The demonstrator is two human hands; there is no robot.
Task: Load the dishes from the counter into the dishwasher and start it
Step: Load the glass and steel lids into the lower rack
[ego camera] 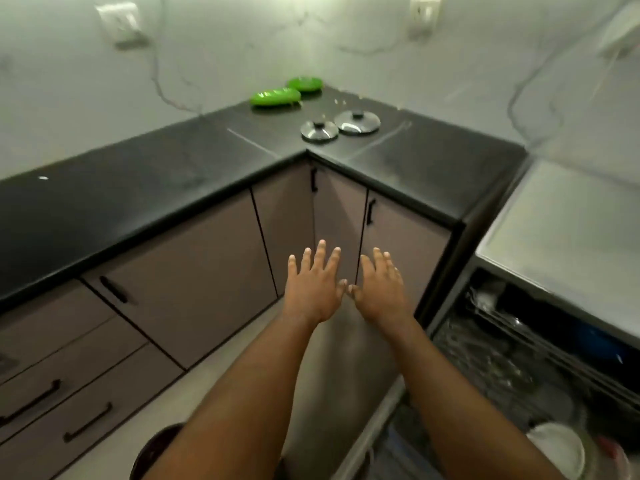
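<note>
Dishes left on the black counter (138, 188), corner area: two steel lids, the small one (319, 129) just beside the bigger one (357, 122), knobs up. Two green plates (275, 97) (305, 83) behind them near the wall, close together. Dishwasher (571, 237) at right end of counter, open, rack (512, 362) out, contents blurred; white plate (557, 448) lower down in it. Left hand (313, 289) and right hand (379, 289) both out in front of the corner cabinet doors (339, 216), palms down, fingers spread, holding nothing, thumbs nearly touching. Well apart from the dishes.
</note>
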